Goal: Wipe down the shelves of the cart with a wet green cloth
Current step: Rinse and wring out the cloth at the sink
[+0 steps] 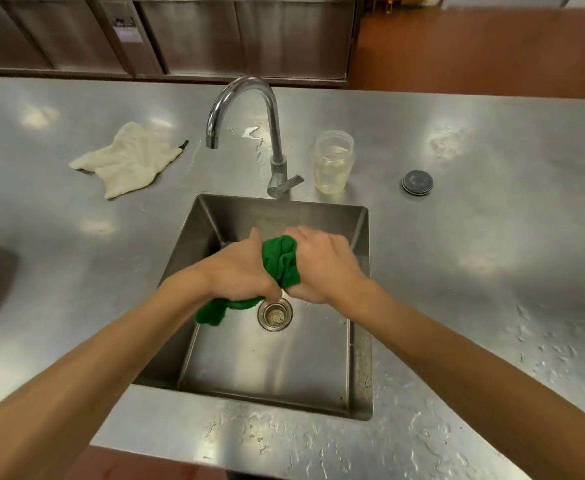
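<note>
A bunched green cloth [281, 259] is held over the steel sink [215, 216], above the drain [275, 315]. My left hand [241, 270] grips its left part, and a loose end [213, 311] hangs below that hand. My right hand [322, 265] grips the right part, fingers curled round it. The two hands sit close together, with the cloth twisted between them. No cart is in view.
A curved tap [249, 126] stands behind the sink, with no water running. A white rag [128, 159] lies on the steel counter [474, 237] at the left. A clear jar [333, 161] and a grey plug [417, 182] sit to the right. Water drops cover the counter's near right part.
</note>
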The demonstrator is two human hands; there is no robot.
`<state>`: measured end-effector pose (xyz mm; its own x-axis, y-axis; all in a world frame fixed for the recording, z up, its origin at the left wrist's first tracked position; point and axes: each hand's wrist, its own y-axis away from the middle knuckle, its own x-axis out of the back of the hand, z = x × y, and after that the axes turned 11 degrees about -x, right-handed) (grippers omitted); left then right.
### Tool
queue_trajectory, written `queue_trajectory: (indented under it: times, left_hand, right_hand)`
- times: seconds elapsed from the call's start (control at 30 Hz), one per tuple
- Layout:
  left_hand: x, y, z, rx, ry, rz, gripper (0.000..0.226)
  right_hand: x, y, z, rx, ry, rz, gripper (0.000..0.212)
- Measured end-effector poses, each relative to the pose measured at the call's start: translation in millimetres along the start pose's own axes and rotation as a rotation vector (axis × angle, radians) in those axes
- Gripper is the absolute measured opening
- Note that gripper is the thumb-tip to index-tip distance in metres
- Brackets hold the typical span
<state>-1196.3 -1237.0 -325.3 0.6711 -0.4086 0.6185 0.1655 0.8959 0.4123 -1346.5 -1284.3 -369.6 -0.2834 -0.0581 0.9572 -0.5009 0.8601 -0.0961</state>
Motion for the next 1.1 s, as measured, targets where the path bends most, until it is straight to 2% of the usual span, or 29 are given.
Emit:
queue_trajectory:
  times: [0.03, 0.07, 0.17, 0.23, 0.3, 0.37, 0.43, 0.5, 0.57, 0.63, 0.7, 0.77, 0.8, 0.9, 0.97, 1.0, 1.03, 1.1]
  left_hand:
    - [-3, -2, -2, -0.015, -0.158, 0.036, 0.102]
    - [-5, -3, -4, -0.064, -0.306, 0.077, 0.107]
    - [-14, -4, -17, -0.273, -0.675, 0.188, 0.089]
    - [-20, -3, -25, -0.340, -0.734, 0.222, 0.070]
    - [-25, -4, -31, -0.323, -0.676, 0.238, 0.064]
    - [-27, -7, -37, -0.227, -0.523, 0.299, 0.076]
    - [-27, -6, -44, -0.075, -0.297, 0.438, 0.091]
    - [-28, 1, -53, 0.064, 0.154, 0.551, 0.086]
    - [-34, 8, -55, 0.124, 0.784, 0.470, 0.071]
    - [-42, 9, -52, 0.063, 1.131, 0.390, 0.062]
    - [-48, 2, -43, 0.011, 1.317, 0.469, 0.069]
    - [-47, -6, -33, 0.072, 1.432, 0.594, 0.087]
    - [-46, -9, -31, 0.094, 1.459, 0.634, 0.085]
    - [-35, -19, -27, 0.178, 1.501, 0.721, 0.048]
    - [-21, -23, -26, 0.199, 1.568, 0.776, 0.020]
    - [-14, -24, -24, 0.178, 1.639, 0.767, 0.011]
    - [-7, -22, -22, 0.150, 1.719, 0.750, 0.014]
    - [2, -21, -20, 0.152, 1.810, 0.723, 0.030]
  right_hand:
    - [-1, -2, 0, -0.044, -0.030, -0.050, 0.036]
    - [-3, -3, -1, -0.096, -0.080, -0.112, 0.028]
    - [-10, -6, 1, -0.220, -0.324, -0.369, 0.027]
    - [-16, -5, 3, -0.255, -0.424, -0.462, 0.023]
    - [-22, -4, 3, -0.263, -0.407, -0.456, 0.020]
    - [-27, -4, 1, -0.272, -0.344, -0.404, 0.018]
    - [-30, -4, 2, -0.298, -0.342, -0.335, 0.018]
    - [-30, -3, 3, -0.334, -0.340, -0.276, 0.018]
    - [-26, -4, 2, -0.347, -0.327, -0.258, 0.017]
    - [-19, -4, -6, -0.284, -0.263, -0.279, 0.014]
    - [-13, -3, -19, -0.161, -0.155, -0.323, 0.019]
    - [-9, -3, -30, -0.083, -0.092, -0.366, 0.025]
    - [-6, -4, -34, -0.075, -0.072, -0.375, 0.030]
    - [-3, -6, -42, -0.133, -0.156, -0.307, 0.065]
    - [-5, -2, -45, -0.163, -0.332, -0.130, 0.100]
    - [-7, 3, -44, -0.148, -0.422, 0.012, 0.107]
    - [-10, 8, -41, -0.095, -0.474, 0.173, 0.103]
    - [-20, 16, -33, 0.073, -0.460, 0.413, 0.079]
